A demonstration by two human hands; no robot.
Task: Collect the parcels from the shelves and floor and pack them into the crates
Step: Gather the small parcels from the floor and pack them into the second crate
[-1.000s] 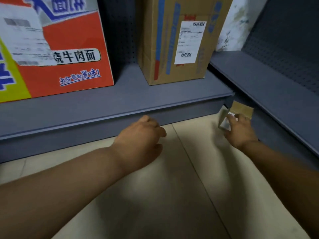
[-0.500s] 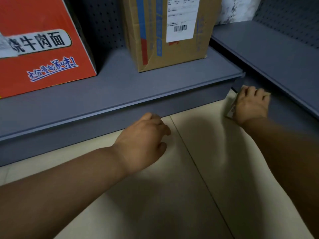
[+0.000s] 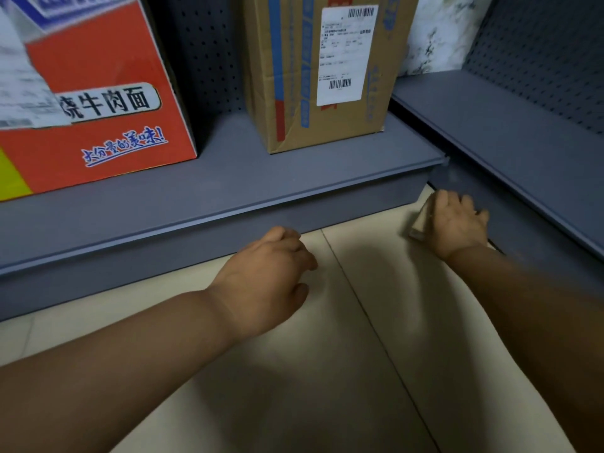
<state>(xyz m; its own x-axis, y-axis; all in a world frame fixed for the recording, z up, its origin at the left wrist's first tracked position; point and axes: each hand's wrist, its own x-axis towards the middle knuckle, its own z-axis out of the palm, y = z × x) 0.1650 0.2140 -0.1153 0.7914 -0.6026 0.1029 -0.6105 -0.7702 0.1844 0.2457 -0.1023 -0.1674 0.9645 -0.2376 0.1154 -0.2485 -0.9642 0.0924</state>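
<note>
Head view: right hand [image 3: 457, 223] grips the small brown cardboard parcel [image 3: 421, 220] in the floor corner (left hand [image 3: 271, 273] loosely curled, empty); lift clear of the grey shelf edge [image 3: 438, 158].

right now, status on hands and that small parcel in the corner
Right hand grips small parcel on the floor at the shelf corner. Left hand loosely curled, holding nothing. Shelf base close around the parcel; lift not started.
</note>
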